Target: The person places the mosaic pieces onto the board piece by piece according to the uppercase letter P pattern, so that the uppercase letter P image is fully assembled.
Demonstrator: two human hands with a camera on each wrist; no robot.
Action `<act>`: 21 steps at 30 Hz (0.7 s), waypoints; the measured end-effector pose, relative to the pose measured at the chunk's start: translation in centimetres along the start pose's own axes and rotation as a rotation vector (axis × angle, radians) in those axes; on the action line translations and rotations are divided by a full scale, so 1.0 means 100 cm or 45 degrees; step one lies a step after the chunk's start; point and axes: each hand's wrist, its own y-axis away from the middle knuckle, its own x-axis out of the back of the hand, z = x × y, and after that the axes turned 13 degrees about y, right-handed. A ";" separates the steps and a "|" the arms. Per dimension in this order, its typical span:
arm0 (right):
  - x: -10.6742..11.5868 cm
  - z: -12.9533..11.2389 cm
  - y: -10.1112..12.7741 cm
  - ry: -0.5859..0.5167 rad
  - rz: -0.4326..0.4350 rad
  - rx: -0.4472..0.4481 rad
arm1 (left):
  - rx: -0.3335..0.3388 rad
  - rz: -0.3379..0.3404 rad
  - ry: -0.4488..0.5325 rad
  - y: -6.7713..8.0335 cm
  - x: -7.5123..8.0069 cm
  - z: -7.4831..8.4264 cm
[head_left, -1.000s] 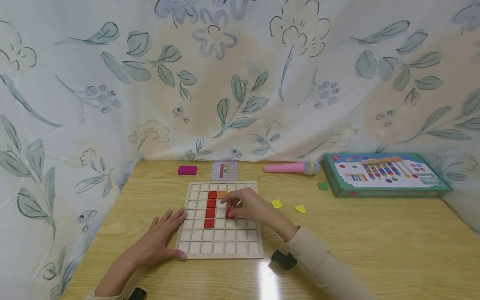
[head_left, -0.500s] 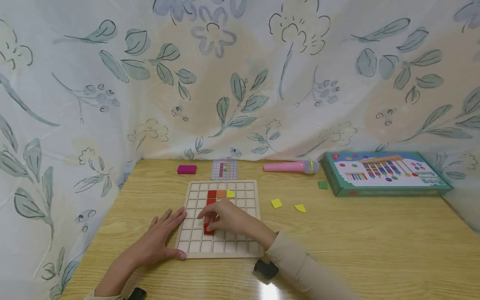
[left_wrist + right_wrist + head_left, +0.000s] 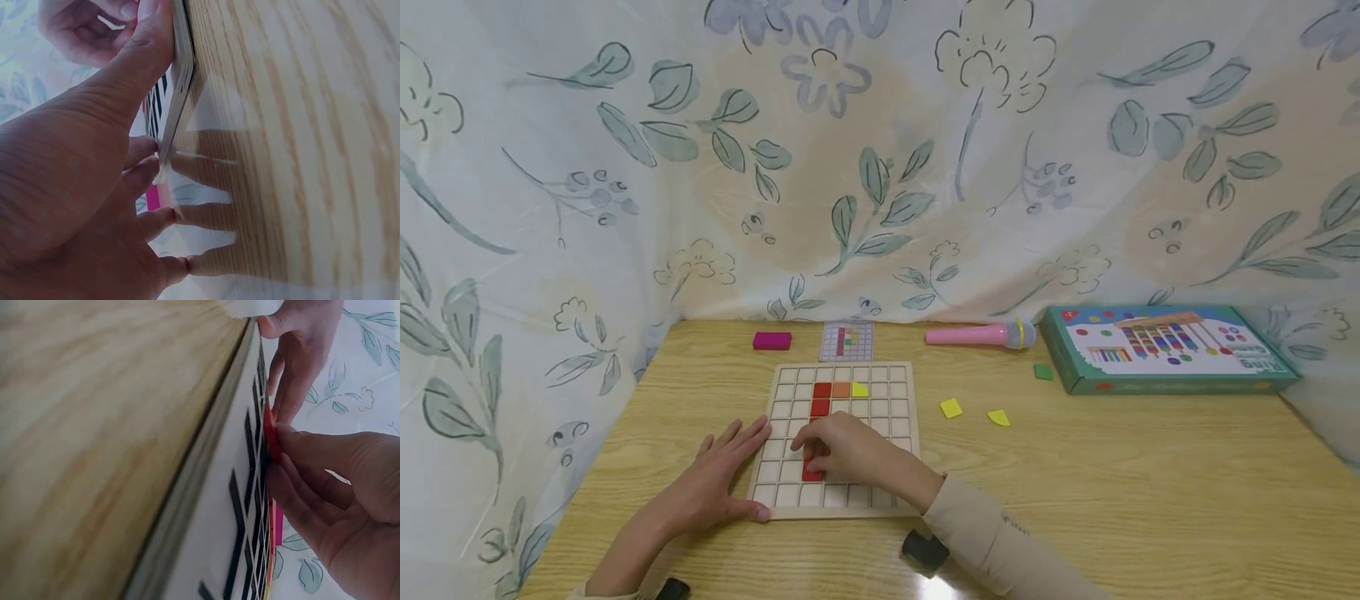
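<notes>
A wooden grid board lies on the table in front of me. Near its top sit red tiles in a column, then an orange tile and a yellow tile. My right hand pinches a red tile down onto a cell below that column; the right wrist view shows the fingertips on the red tile. My left hand lies flat on the board's left edge, its thumb against the front corner of the board.
Two loose yellow tiles lie right of the board, and a green tile lies beside a teal game box. A pink toy microphone, a pattern card and a magenta block sit along the back. Flowered cloth hangs on all sides.
My right hand has carried the red tile from the board's middle right toward the front left, down to the cell under the red column. My left hand has stayed put.
</notes>
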 end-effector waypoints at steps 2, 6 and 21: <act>0.000 0.000 0.000 -0.012 -0.005 0.005 | -0.001 -0.001 0.001 0.001 0.000 0.000; 0.000 0.000 0.000 -0.015 -0.009 0.016 | 0.000 -0.004 0.002 0.001 0.000 -0.001; 0.027 0.025 0.022 -0.003 0.101 -0.023 | 0.021 -0.019 0.017 -0.001 0.000 0.000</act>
